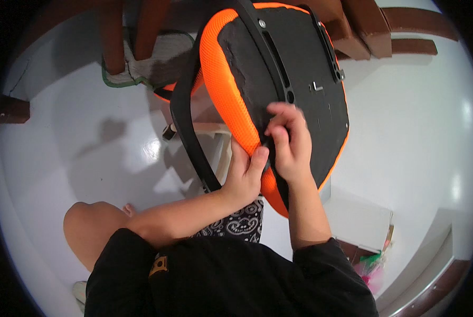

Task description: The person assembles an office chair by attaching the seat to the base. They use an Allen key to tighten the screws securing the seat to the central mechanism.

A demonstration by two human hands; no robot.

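A padded chair seat (321,127) with orange mesh (223,79) round its rim is tipped up before me, its black underside facing me. My left hand (245,171) grips the near left rim, thumb on top of the orange mesh. Just right of it, my right hand (292,142) is over the black cloth near that edge, fingers curled and slightly blurred; whatever they pinch is hidden. Two black metal brackets (272,50) run along the underside. Between them lies a small L-shaped metal piece (315,86), which looks like a hex key.
A black curved chair arm (182,121) rises left of the seat. Brown wooden furniture legs (112,42) stand at the far left on a grey mat (162,61), with more wooden furniture (368,26) at the far right. A white box (360,224) sits on the floor at my right.
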